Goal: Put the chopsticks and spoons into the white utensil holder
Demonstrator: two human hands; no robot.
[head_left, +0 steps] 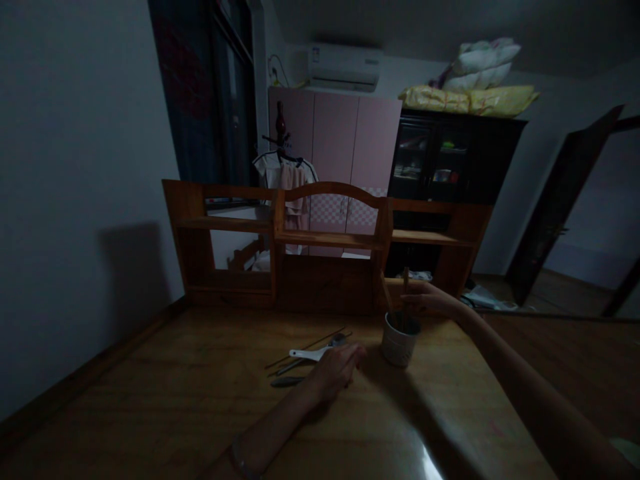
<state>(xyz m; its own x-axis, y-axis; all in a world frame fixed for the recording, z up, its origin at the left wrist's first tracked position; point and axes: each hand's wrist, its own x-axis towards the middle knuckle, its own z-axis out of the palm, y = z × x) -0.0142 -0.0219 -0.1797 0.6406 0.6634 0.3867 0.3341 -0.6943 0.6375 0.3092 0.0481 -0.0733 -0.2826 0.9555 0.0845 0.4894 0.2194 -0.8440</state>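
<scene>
Low over the wooden table (210,393), my left hand (337,370) is closed beside several utensils, and its fingertips are hidden. A white spoon (303,354) reaches up to this hand, alongside a darker spoon (339,339) and thin sticks like chopsticks (320,341). One grey handle (287,382) runs toward the wrist, its other end hidden. My right hand (425,298) pinches a wooden stick (405,283) that stands upright in a light-coloured round cup (399,350). A second wooden stick (387,293) leans to the left in the same cup.
A wooden shelf unit (327,241) borders the table's far edge. On the left rises a pale wall (80,200). Behind the shelf are clothes on a stand (287,175), a pink wardrobe (333,140) and a black cabinet (480,160). The room is dim.
</scene>
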